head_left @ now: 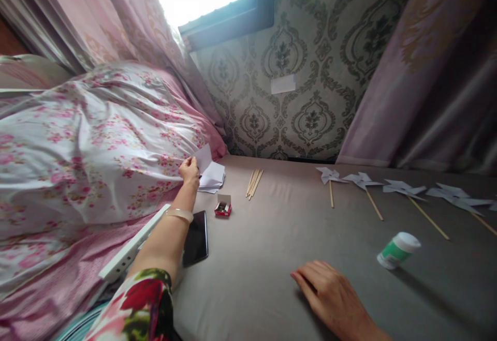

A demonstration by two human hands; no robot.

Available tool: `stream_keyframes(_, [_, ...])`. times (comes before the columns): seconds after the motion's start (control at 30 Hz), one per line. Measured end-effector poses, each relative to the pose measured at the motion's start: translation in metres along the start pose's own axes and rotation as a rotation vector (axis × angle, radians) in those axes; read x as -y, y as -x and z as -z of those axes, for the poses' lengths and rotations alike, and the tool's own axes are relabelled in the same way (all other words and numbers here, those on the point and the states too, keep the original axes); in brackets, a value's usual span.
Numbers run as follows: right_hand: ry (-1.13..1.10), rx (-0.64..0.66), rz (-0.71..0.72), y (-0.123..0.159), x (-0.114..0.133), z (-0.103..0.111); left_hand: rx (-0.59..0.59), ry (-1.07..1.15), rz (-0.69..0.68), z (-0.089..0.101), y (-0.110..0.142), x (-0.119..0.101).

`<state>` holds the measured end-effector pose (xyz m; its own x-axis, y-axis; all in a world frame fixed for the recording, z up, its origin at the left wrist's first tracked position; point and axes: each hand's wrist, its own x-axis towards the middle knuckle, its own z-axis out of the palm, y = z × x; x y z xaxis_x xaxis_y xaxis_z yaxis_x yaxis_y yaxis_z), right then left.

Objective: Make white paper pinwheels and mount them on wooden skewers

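At the far left of the table, my left hand (189,169) pinches a white sheet of paper (203,159) by its edge, the sheet tilted up over a stack of white paper (213,176). Just in front of the stack is a small red box (222,207), its lid up and small bits inside that I cannot make out. Several thin wooden sticks (254,183) lie side by side to its right. My right hand (330,292) rests palm down on the grey table cover (264,258), fingers loosely extended, holding nothing.
Several white paper pinwheels on sticks (404,188) lie in a row at the right. Nearer stands a white and green bottle (398,250). A dark tablet or phone (196,240) lies under my left forearm. A floral-covered bed (89,139) borders the table's left.
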<state>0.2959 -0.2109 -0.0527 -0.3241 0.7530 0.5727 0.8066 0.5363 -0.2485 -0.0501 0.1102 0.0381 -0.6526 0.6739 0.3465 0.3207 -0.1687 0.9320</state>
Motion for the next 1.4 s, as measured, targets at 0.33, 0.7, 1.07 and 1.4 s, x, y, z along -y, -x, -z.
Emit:
stream_keyframes(0.33, [-0.026, 0.155, -0.103, 0.002, -0.004, -0.005, -0.191, 0.255, 0.112, 0.032, 0.017, -0.001])
stream_keyframes(0.7, [-0.048, 0.242, -0.160, -0.002, -0.001, 0.001, 0.014, 0.580, 0.298, 0.035, 0.075, -0.048])
stream_keyframes(1.07, [-0.186, 0.123, -0.400, -0.011, -0.006, 0.014, 0.354, 0.777, 0.649, -0.008, 0.219, -0.059])
stream_keyframes(1.4, [-0.510, -0.389, -0.777, -0.020, -0.031, 0.015, 0.637, 0.708, 0.888, -0.036, 0.310, -0.060])
